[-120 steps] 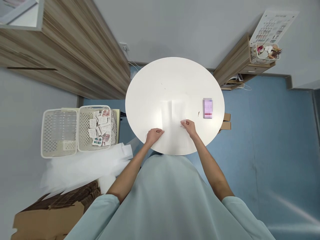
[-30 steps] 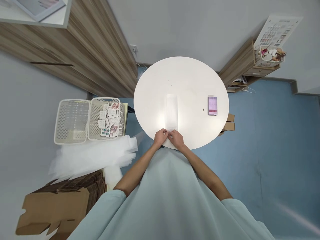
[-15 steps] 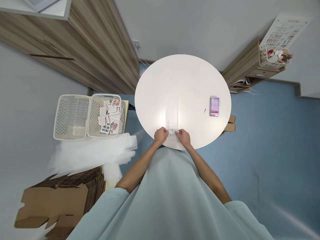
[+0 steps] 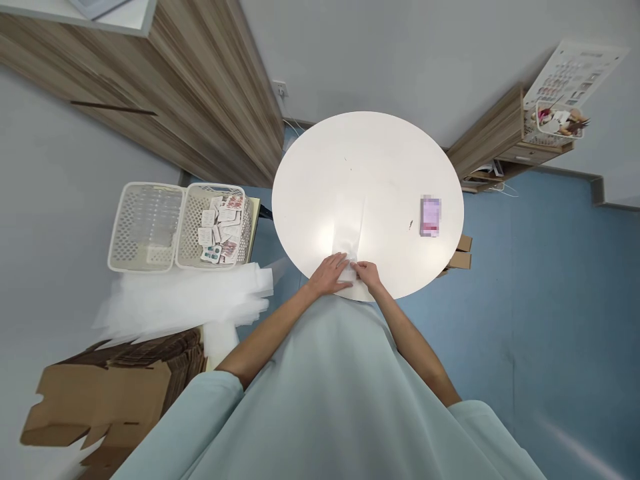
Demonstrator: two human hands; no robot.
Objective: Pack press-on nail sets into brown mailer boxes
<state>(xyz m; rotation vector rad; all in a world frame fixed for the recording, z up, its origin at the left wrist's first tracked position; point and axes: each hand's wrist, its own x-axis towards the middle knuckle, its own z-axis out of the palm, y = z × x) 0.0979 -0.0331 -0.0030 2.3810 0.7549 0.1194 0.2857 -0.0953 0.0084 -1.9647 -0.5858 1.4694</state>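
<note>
A translucent white strip of wrapping sheet lies lengthwise on the round white table, its near end at the table's front edge. My left hand rests spread over the left side of that near end, fingers stretched out and holding nothing. At the strip's right edge my right hand is closed, thumb and fingers pinching the sheet. What lies under or inside the near end is covered by my fingers and cannot be made out.
On the table's right lies a purple packet, blurred. Left of the table stand two white baskets, one with clear plastic pieces, one with small cards. White sheets and flat cardboard boxes are stacked nearer me.
My left hand has gone from pinching the strip's left edge to lying spread over its near end. My right hand keeps its pinch, and the strip's far end has shifted slightly right.
</note>
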